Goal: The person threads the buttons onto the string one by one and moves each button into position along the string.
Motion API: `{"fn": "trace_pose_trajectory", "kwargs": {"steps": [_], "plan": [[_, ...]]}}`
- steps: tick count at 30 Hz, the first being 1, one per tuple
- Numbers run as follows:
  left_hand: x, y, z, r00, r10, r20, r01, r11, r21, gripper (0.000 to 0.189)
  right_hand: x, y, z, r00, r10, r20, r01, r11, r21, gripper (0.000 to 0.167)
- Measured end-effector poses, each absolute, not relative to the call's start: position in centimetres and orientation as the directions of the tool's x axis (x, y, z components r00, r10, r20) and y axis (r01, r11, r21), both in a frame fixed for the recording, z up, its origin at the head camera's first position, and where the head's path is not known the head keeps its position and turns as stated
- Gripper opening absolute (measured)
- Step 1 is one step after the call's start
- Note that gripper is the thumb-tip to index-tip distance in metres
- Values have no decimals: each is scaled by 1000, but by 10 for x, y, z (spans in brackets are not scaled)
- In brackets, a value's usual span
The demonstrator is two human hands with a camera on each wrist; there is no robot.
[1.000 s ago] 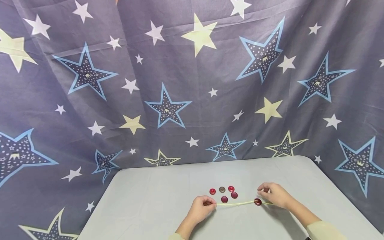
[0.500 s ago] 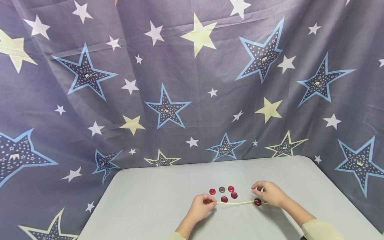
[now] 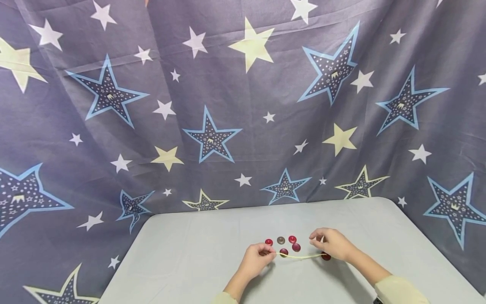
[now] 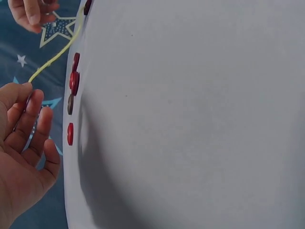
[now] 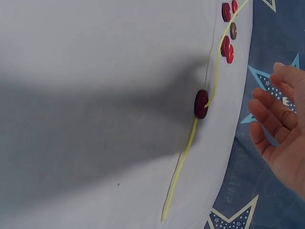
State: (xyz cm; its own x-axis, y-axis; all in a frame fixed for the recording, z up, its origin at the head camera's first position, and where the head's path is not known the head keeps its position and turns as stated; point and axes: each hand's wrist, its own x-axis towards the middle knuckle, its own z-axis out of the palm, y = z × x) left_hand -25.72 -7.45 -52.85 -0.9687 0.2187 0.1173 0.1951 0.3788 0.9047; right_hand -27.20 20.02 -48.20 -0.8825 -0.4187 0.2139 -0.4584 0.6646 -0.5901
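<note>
My left hand pinches one end of a yellow string between thumb and index finger, just above the table. The string runs right, through a dark red button, and its free tail lies on the table in the right wrist view. Over the table, behind that button, hovers my right hand, fingers loosely bent and nothing between them. Loose buttons lie between the hands: two maroon, two bright red and one brown. The string passes over the nearer maroon one.
A pale grey-white cloth covers the table. Behind its back edge hangs a dark blue-grey curtain printed with stars. Hand shadows fall on the cloth.
My right hand has moved left, from beyond the threaded button to behind it, toward the loose buttons. The left hand has shifted slightly right and up with the string, which sags a little more.
</note>
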Motion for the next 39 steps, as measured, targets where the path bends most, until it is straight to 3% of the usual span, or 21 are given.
{"fn": "trace_pose_trajectory", "kwargs": {"steps": [16, 28, 39], "plan": [[-258, -68, -522, -959, 230, 164, 243, 378, 893, 7, -270, 175, -482, -852, -458, 252, -509, 616, -601, 15], [-259, -64, -519, -951, 244, 190, 271, 364, 891, 9, -263, 157, -487, -793, -512, 331, -577, 457, -676, 11], [-257, -62, -515, -948, 236, 213, 289, 357, 888, 8, -262, 141, -494, -817, -513, 263, -503, 410, -761, 12]]}}
